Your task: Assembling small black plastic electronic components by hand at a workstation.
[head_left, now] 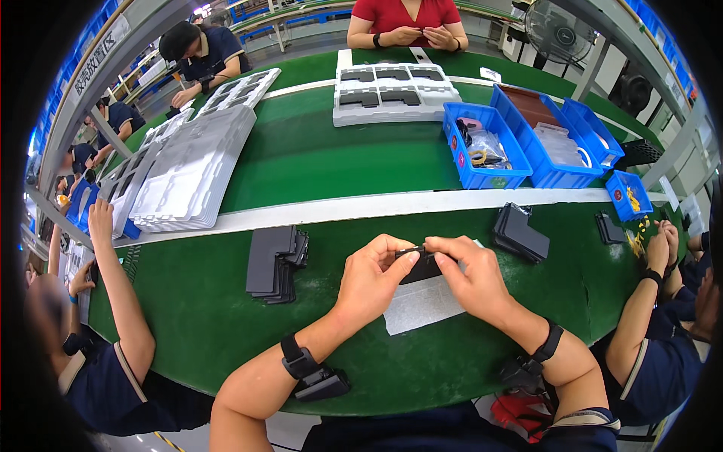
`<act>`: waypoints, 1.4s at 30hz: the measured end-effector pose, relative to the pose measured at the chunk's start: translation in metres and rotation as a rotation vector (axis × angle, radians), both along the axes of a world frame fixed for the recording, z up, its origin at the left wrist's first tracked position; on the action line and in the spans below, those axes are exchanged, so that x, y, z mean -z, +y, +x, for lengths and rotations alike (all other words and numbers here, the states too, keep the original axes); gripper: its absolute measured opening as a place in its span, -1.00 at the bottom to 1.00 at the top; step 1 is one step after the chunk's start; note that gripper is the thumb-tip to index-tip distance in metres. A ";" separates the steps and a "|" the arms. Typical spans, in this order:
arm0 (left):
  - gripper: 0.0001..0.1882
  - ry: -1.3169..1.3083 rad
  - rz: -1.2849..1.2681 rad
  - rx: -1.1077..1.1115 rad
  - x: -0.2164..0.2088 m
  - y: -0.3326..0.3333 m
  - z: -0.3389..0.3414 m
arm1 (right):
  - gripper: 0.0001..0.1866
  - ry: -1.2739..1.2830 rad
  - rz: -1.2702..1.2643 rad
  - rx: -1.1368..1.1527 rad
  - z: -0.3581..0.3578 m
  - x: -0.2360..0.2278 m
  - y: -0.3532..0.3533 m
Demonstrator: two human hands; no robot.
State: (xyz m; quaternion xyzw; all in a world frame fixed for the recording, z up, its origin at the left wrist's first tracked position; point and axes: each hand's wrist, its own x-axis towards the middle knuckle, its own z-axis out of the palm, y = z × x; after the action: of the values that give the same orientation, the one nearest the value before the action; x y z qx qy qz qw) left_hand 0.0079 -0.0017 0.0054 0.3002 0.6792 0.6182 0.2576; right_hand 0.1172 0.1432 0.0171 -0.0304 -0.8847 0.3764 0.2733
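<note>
In front of me, my left hand (373, 275) and my right hand (473, 273) meet over the table, thumbs and fingers closed on a dark flat part (423, 270). It looks like the black L-shaped plates nearby, but my fingers hide much of it. Beneath it lies a silvery-white sheet (423, 307). A stack of black L-shaped plates (271, 264) rests left of my left hand. To the right of my right hand is a second stack of such plates (521, 233).
Beyond a white rail (354, 209) stand piled white trays (192, 169), another tray (392, 113) holding black plates, and blue bins (493, 181). Co-workers sit on both sides, with a left neighbour's arm (124, 294) reaching forward. A person in red (407, 19) works opposite.
</note>
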 end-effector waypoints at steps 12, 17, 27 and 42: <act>-0.82 -0.175 0.116 0.144 0.004 0.000 0.000 | -0.95 -0.014 -0.016 0.035 -0.003 -0.003 0.001; -0.79 -0.188 0.119 0.239 0.006 -0.002 -0.010 | -0.94 -0.108 -0.009 -0.116 0.000 -0.015 0.013; -0.87 0.363 -0.280 0.034 -0.027 -0.017 -0.056 | -0.69 -0.442 0.711 0.380 0.035 -0.062 0.078; -0.51 0.904 -0.655 0.182 -0.032 -0.027 -0.001 | -0.15 -0.797 0.465 0.217 0.033 -0.050 0.104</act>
State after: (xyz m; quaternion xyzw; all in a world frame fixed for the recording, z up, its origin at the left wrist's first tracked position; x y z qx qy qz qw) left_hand 0.0069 -0.0290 0.0371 0.4970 0.8497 0.1604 0.0732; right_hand 0.1505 0.2474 0.0668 -0.2028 -0.9731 0.0968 -0.0504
